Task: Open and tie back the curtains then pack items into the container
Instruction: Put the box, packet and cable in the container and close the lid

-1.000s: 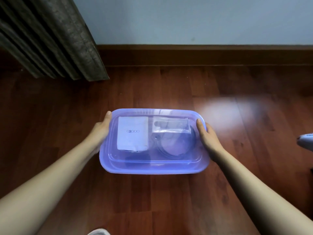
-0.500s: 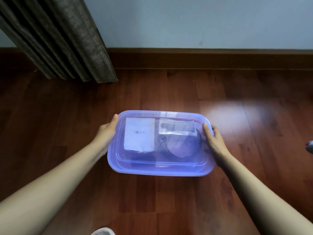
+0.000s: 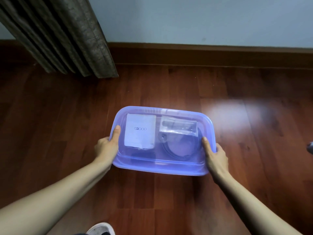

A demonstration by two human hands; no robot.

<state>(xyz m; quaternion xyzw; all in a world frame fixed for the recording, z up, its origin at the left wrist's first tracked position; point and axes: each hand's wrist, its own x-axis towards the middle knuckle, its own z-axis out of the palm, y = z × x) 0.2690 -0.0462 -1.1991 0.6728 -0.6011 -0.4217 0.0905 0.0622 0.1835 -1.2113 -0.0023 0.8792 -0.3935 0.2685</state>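
A translucent purple plastic container (image 3: pixel 162 167) with its lid on is held over the wooden floor. Through the lid I see a white card (image 3: pixel 140 130), a clear plastic packet (image 3: pixel 178 126) and a coiled dark cable (image 3: pixel 182 150). My left hand (image 3: pixel 107 147) grips the container's left edge, thumb on the lid. My right hand (image 3: pixel 215 154) grips the right edge, thumb on top. The grey-brown curtain (image 3: pixel 67 36) hangs in folds at the upper left, its hem just above the floor.
A dark wooden baseboard (image 3: pixel 211 55) runs under the pale wall. A white shoe (image 3: pixel 101 229) shows at the bottom edge. A small grey object (image 3: pixel 310 147) lies at the right edge. Reddish floorboards (image 3: pixel 50 124) spread all around.
The container and both hands sit slightly further right in view. The thumbs now lie further onto the lid. The curtain appears larger and closer.
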